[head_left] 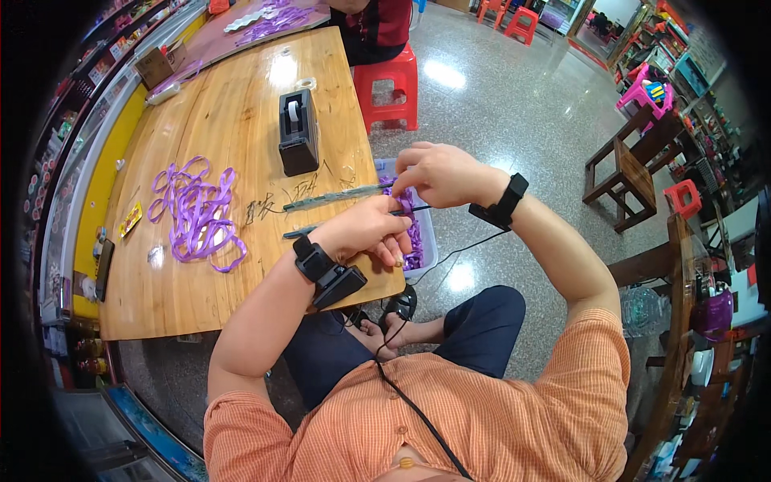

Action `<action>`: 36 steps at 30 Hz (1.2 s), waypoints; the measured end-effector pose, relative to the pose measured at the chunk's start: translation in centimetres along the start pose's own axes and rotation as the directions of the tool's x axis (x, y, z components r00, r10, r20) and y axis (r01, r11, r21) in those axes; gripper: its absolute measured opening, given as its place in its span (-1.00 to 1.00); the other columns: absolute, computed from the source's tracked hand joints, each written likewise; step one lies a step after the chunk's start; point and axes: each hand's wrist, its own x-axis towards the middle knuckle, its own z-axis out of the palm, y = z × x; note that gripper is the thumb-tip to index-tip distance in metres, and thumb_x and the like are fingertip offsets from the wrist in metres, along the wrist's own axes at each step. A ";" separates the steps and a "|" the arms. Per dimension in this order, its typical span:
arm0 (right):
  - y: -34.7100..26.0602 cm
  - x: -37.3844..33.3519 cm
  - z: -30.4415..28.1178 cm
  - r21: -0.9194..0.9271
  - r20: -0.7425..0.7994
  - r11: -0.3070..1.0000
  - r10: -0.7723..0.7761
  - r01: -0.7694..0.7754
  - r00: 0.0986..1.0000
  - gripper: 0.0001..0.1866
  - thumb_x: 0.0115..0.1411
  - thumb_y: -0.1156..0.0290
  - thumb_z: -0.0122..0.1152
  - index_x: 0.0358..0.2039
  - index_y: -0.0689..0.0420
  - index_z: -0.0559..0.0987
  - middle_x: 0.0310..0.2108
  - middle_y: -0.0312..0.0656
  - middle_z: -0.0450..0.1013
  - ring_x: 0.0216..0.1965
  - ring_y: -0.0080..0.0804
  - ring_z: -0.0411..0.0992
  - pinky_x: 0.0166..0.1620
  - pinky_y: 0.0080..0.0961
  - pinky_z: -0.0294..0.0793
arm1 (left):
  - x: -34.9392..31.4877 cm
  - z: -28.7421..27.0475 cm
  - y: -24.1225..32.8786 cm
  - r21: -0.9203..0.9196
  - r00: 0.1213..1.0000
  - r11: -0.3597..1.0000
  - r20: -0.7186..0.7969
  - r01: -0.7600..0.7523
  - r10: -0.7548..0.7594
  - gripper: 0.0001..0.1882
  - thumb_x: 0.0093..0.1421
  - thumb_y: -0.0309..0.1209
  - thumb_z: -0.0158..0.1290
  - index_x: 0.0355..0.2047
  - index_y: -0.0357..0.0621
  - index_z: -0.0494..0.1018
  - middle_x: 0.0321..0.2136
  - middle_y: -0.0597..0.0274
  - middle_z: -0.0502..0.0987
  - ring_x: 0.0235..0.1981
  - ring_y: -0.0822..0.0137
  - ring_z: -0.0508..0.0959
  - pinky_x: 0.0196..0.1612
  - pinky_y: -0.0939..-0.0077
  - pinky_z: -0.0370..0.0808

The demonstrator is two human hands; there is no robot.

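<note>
At the table's right edge, my left hand (368,229) is closed with its fingers curled, by a short stretch of purple ribbon (406,206). Just beyond it, my right hand (434,173) pinches the same ribbon, its fingers bent down. Two thin dark rods lie across the table edge: the farther green rod (337,195) reaches to my right fingers, and the nearer rod (299,233) passes under my left hand. Below both hands stands a pale plastic bin (430,241) with purple ribbon pieces (414,255) in it. My fingers partly hide the ribbon's ends.
A loose heap of purple ribbon (193,213) lies on the wooden table (241,96). Beyond the rods stands a black tape dispenser (299,132), with a tape roll (306,83) behind it. A person sits on a red stool (387,88) at the far side. A wooden chair (630,173) stands right.
</note>
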 end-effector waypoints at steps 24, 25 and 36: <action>-2.2 -4.8 7.5 0.913 -0.078 0.296 0.802 -0.280 0.593 -0.57 0.15 0.09 0.35 -0.20 0.22 0.66 -0.42 -0.19 0.51 -0.36 -0.47 0.47 -0.27 -0.51 0.43 | 0.5 -0.4 -0.7 0.014 1.000 1.000 -0.013 0.011 -0.011 -0.50 0.35 -0.40 -0.05 0.15 -0.54 0.12 -0.45 0.00 0.57 -0.60 0.37 0.61 -0.60 0.58 0.57; -2.4 -4.4 7.5 0.915 -0.080 0.295 0.802 -0.277 0.591 -0.57 0.15 0.09 0.35 -0.20 0.22 0.66 -0.42 -0.19 0.51 -0.36 -0.47 0.47 -0.27 -0.51 0.43 | 0.5 -0.4 -0.7 0.005 1.000 1.000 -0.008 0.009 -0.009 -0.48 0.35 -0.40 -0.05 0.17 -0.53 0.10 -0.45 0.00 0.57 -0.60 0.37 0.60 -0.60 0.58 0.57; -1.2 -3.0 6.0 0.906 -0.105 0.342 0.753 -0.249 0.650 -0.70 0.12 0.22 0.39 -0.29 0.21 0.67 -0.50 -0.41 0.45 -0.48 -0.69 0.29 -0.38 -0.67 0.27 | 0.2 0.0 -0.3 0.025 1.000 1.000 -0.023 0.003 -0.003 -0.82 0.36 -0.41 -0.05 -0.17 -0.30 0.30 -0.47 0.09 0.57 -0.60 0.44 0.61 -0.61 0.69 0.55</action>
